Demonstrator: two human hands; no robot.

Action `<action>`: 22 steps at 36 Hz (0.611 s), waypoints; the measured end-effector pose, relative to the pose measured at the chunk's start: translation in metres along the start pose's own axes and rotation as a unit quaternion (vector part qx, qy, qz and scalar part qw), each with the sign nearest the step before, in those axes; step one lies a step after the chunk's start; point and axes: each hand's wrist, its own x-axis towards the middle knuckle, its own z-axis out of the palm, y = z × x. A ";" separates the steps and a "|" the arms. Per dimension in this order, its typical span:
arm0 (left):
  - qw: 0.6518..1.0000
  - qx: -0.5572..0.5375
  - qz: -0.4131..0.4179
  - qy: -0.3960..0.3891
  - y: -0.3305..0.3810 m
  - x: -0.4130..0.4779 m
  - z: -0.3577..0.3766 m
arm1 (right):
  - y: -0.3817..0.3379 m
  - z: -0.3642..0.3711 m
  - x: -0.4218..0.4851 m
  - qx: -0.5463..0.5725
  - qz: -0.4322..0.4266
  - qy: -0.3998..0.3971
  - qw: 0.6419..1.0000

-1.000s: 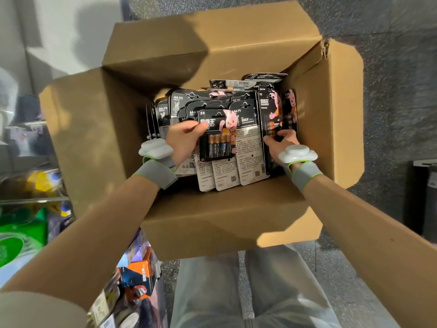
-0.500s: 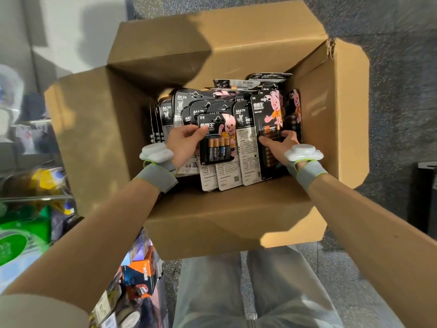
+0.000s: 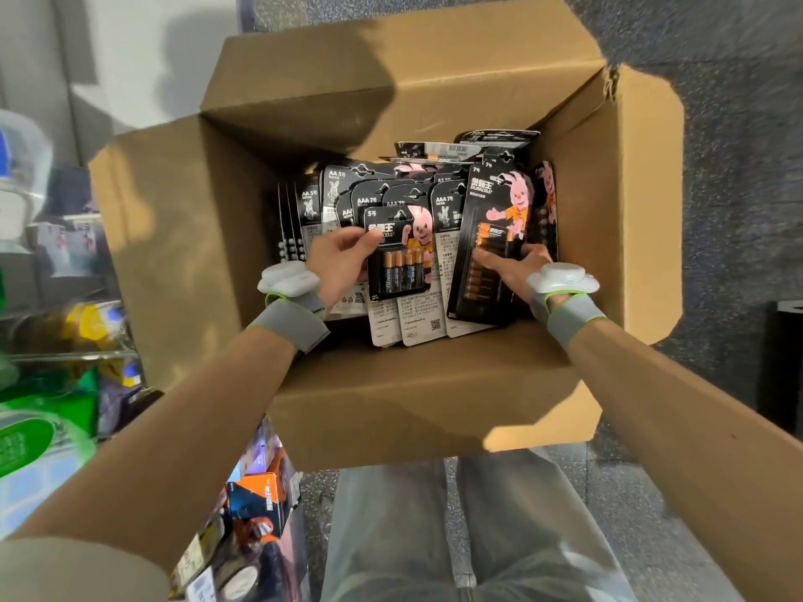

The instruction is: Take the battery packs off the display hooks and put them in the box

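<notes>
Box: open brown cardboard, four flaps spread, standing on dark speckled floor. It holds many packs, stacked on edge and leaning toward the far wall. They fill the middle and right side down to the near wall.

Packs: black cards with a hang slot at the top and white print panels below, marked AA 5 or AAA 7. Several show a pink rabbit.

Left hand: pinches the top left corner of a small pack at the front of the stack. This one has four copper-topped cells under a clear blister.

Right hand: fingers stretched flat on the face of a long pack, pressing it against the stack by the right wall. The thumb points up near its right edge. This pack holds a column of cells and tilts slightly.

Both wrists wear grey wristbands with white pods. Blurred shelf goods sit left of the box.
</notes>
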 end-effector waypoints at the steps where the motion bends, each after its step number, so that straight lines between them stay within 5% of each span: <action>1: 1.000 0.002 0.005 -0.001 0.000 -0.001 0.000 | 0.001 -0.001 0.002 0.005 -0.004 0.005 1.000; 9: 0.999 -0.007 -0.007 -0.033 0.002 -0.002 -0.004 | 0.003 -0.007 0.004 0.033 0.012 0.019 0.999; 13: 0.999 0.034 0.027 0.011 -0.001 -0.001 0.003 | -0.002 -0.007 0.001 0.098 -0.017 0.022 0.995; 22: 0.997 0.003 -0.046 0.064 -0.001 -0.010 0.001 | -0.009 -0.013 -0.012 0.093 -0.076 -0.013 0.993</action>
